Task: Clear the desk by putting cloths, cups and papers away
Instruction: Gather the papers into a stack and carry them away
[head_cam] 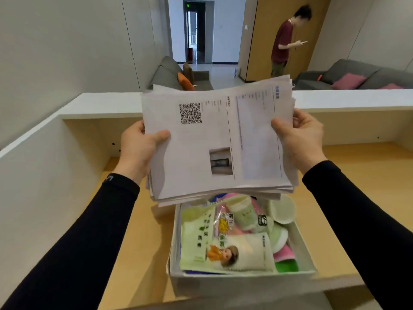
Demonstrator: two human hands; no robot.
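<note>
A thick stack of printed papers [219,139], with a QR code on the top sheet, hangs in the air above the desk. My left hand [138,148] grips its left edge and my right hand [299,139] grips its right edge, thumbs on top. Directly under the stack stands a white box [243,279] on the wooden desk [138,253]. Inside the box lie packaged cloths [225,249], pale green paper cups [244,214] and pink and green cloths [285,256]. The far part of the box is hidden by the papers.
A white partition ledge [105,104] runs along the back and left of the desk. Beyond it are grey sofas [357,74] with cushions, a hallway, and a person [283,41] standing by a wooden door, looking at a phone.
</note>
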